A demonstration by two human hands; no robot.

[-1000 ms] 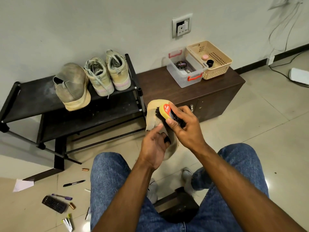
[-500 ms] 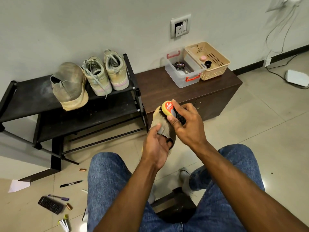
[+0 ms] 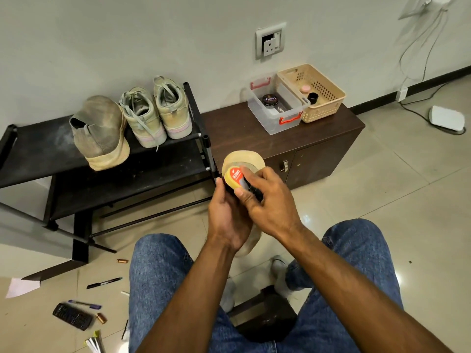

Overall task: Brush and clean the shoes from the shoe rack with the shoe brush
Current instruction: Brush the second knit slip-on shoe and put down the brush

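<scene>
**Brushing the first shoe**

The left hand (image 3: 226, 220) is gripping the tan shoe (image 3: 243, 159) above the knees; right-hand fingers (image 3: 262, 197) are curling round the brush (image 3: 233, 177). Next: stroking firmly. Three shoes are waiting on the rack (image 3: 38, 151).

My forearms are bare, no sleeves, no watch or rings on my left hand (image 3: 228, 220) or right hand (image 3: 267, 205); I wear blue denim jeans (image 3: 163, 284) and white footwear (image 3: 279, 272)
</scene>
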